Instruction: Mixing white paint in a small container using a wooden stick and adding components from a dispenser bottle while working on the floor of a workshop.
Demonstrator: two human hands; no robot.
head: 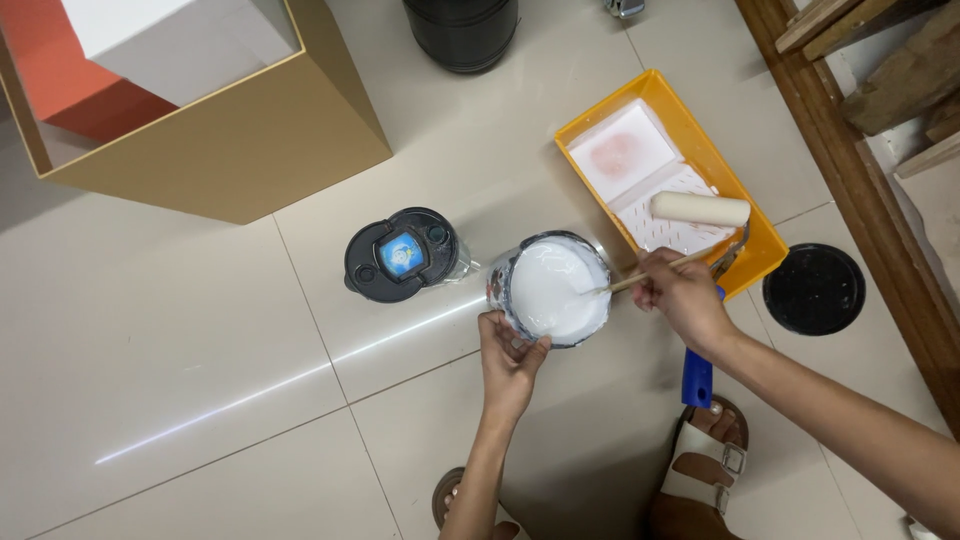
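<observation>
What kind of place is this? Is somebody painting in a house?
Probably a room indoors where painting is under way. The floor has large pale tiles; on it stand an open can of white paint and a yellow tray holding a roller. The right hand holds a stick in the paint.

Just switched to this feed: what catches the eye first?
An open can of white paint sits mid-floor; the left hand steadies its rim while the right hand holds a wooden stick dipped into it. To its right lies a yellow tray with a roller.
</observation>
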